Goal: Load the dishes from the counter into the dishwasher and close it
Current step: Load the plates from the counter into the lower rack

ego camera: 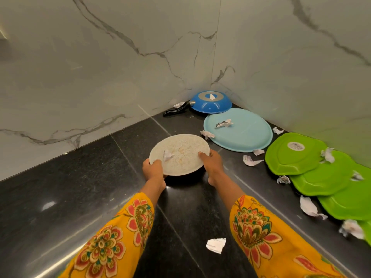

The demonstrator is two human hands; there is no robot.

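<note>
Black stone counter (80, 197) in marble corner. White plate (179, 154) sits between both hands, rim tilted. Left hand (153, 169) pinches near-left edge, right hand (212, 163) grips right edge, thumbs over rim. Equal reach; lift goes straight up. Dishwasher unseen.

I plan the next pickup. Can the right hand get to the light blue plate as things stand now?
Probably not yet: the right hand and the left hand both grip the white plate. Otherwise the way looks free; the light blue plate lies just beyond, with only paper scraps on it.
</note>
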